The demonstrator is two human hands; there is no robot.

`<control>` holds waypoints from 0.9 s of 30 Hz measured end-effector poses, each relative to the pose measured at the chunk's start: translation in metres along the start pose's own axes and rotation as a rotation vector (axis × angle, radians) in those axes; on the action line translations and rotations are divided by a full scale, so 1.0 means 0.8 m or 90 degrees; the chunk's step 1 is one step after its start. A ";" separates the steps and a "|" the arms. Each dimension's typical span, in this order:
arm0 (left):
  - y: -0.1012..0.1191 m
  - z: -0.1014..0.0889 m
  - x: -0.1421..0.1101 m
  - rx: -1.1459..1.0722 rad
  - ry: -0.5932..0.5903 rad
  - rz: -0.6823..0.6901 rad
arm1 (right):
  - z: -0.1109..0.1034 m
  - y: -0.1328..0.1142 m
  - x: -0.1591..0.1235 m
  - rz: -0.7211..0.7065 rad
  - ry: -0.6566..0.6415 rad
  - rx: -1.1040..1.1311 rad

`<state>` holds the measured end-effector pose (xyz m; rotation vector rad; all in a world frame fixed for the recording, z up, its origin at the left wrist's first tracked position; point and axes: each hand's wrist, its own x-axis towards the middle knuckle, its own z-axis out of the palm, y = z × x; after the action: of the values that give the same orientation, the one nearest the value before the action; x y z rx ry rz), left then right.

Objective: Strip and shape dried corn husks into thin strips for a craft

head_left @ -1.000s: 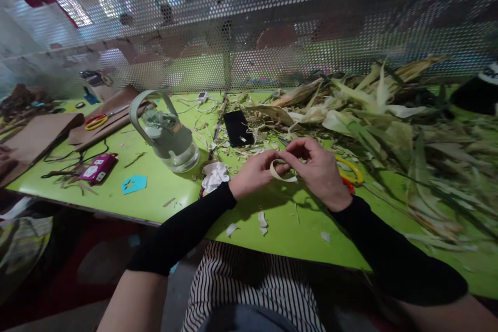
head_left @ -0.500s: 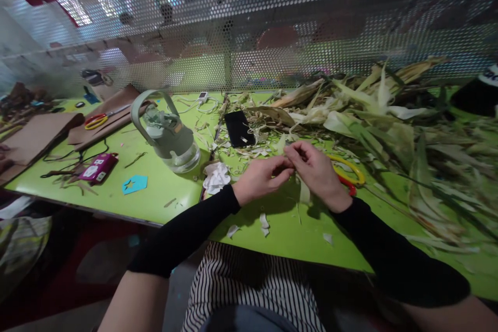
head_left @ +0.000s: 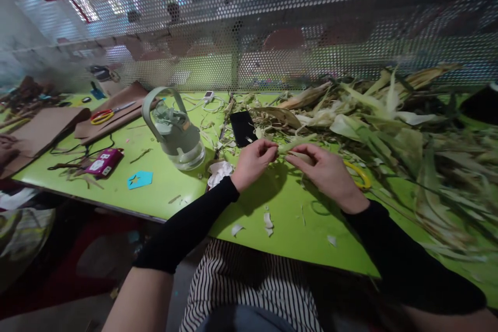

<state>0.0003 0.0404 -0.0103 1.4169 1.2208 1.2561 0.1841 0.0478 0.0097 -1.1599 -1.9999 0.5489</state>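
Observation:
A pale green strip of corn husk (head_left: 299, 141) stretches between my two hands above the table. My left hand (head_left: 254, 162) is closed, thumb and fingertips pinching the strip's left end. With thumb and forefinger pressed together, my right hand (head_left: 329, 174) pinches the husk close to that end; part of the strip passes behind its fingers. A yellow scissors handle (head_left: 364, 179) shows just right of my right hand, mostly covered. Beyond my left hand lies a black phone (head_left: 241, 128) among husk shreds.
A large heap of corn husks (head_left: 377, 109) spreads across the back right. Left stand a green handled bottle (head_left: 181, 137), crumpled tissue (head_left: 220, 172), a purple box (head_left: 104, 162), a blue paper piece (head_left: 140, 180) and scissors (head_left: 103, 116) on brown paper. A perforated metal screen (head_left: 249, 36) closes off the back.
My hands have moved slightly apart. The husk strip, which hung down below my fingers, now points up and to the right. The view has shifted a little.

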 end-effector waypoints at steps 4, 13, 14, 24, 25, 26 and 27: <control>0.011 0.000 -0.012 0.065 -0.078 0.026 | -0.004 -0.007 0.000 -0.003 0.022 -0.024; 0.010 0.005 -0.012 0.018 -0.031 -0.013 | -0.001 -0.019 -0.006 0.001 0.057 -0.049; 0.011 0.004 -0.011 0.001 -0.027 -0.030 | 0.001 -0.020 -0.007 -0.015 0.062 -0.060; 0.018 0.002 -0.017 0.338 -0.159 0.119 | -0.001 -0.026 -0.009 -0.083 0.008 -0.030; 0.017 0.002 -0.018 0.347 -0.166 0.136 | -0.002 -0.027 -0.009 -0.087 -0.003 -0.022; 0.017 0.003 -0.019 0.349 -0.170 0.152 | -0.004 -0.028 -0.009 -0.085 -0.013 -0.003; 0.016 0.003 -0.019 0.347 -0.174 0.166 | -0.006 -0.028 -0.009 -0.072 -0.021 0.029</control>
<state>0.0039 0.0234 0.0000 2.1226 1.2673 0.8793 0.1778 0.0301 0.0253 -1.0093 -2.0568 0.5551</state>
